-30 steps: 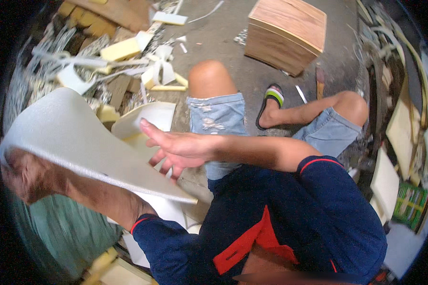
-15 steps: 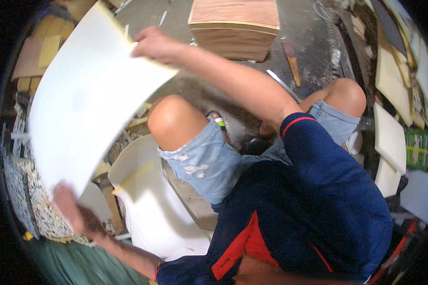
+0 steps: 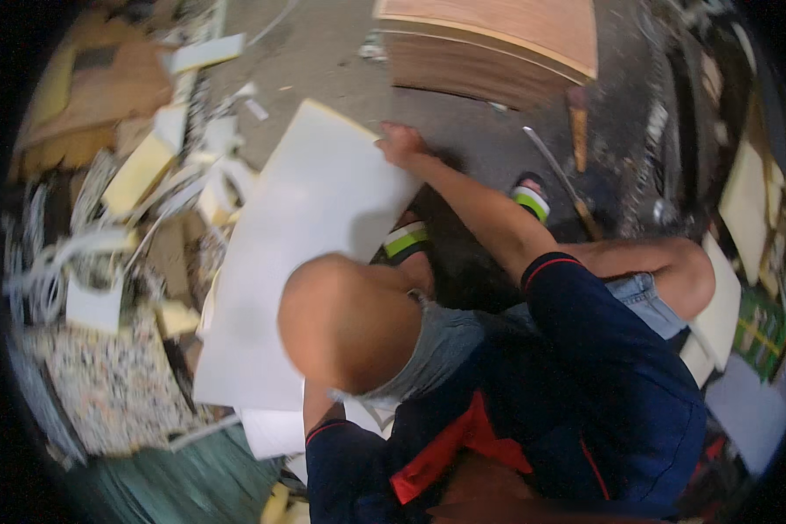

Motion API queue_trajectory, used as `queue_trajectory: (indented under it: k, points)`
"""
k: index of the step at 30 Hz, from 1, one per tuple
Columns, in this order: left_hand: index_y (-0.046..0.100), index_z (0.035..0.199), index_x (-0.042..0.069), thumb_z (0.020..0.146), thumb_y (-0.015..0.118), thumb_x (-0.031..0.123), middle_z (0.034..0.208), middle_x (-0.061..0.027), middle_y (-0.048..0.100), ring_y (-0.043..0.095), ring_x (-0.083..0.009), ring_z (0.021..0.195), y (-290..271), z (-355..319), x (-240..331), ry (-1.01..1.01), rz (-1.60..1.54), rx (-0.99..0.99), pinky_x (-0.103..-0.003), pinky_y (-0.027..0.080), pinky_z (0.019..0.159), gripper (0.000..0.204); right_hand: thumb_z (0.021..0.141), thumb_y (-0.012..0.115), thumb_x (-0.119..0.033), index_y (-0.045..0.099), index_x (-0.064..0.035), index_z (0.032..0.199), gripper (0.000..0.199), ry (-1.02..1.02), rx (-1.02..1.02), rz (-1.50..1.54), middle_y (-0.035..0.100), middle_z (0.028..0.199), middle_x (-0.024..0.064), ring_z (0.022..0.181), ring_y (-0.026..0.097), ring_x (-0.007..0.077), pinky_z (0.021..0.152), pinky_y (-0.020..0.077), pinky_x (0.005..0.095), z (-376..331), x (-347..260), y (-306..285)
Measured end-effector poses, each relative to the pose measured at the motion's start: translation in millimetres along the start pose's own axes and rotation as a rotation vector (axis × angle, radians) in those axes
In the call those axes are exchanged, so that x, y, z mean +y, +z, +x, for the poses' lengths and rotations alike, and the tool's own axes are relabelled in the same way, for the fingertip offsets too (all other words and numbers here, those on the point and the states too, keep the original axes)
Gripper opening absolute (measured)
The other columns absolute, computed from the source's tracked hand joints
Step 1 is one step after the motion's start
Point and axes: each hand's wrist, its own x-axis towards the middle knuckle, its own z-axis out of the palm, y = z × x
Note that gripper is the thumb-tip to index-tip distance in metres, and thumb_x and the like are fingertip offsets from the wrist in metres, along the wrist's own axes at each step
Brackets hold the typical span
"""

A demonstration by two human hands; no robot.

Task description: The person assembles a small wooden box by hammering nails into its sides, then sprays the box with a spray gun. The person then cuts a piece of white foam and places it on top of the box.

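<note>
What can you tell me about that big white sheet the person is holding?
The white sheet is a large, flat, roughly rectangular panel, plain and matte, perhaps foam or board. It lies tilted over the scrap-strewn floor, its far corner pointing away. The right hand grips its far right edge. The bare knee covers its near part, and the left hand is hidden.

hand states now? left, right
Left hand: hidden behind the knee, cannot tell.
Right hand: closed on the top edge of the white sheet.
</note>
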Motion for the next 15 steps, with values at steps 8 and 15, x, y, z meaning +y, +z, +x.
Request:
queue_trajectory:
  k: [8,15]
  points:
    - [0.066,0.115,-0.003,0.092,0.065,0.021,0.113,-0.0250,0.065,0.058,-0.0414,0.108,-88,170,35,0.225,-0.185,0.920,-0.047,0.046,0.094,0.034,0.088,0.064,-0.035,0.068,-0.0072,0.103,0.032,0.335,-0.088,-0.645,0.070,0.099,0.0195,0.090,0.068,0.0417,0.082,0.0550,0.0500,-102,148,-191]
    - [0.059,0.129,0.002,0.090,0.063,0.041,0.131,-0.0237,0.059,0.050,-0.0419,0.127,-171,283,42,-0.134,0.048,1.112,-0.057,0.031,0.111,0.055,0.091,0.063,-0.030,0.066,-0.0012,0.115,0.038,0.707,-0.202,-0.708,0.067,0.116,0.0249,0.111,0.064,0.0408,0.093,0.0499,0.0498,-192,300,-254]
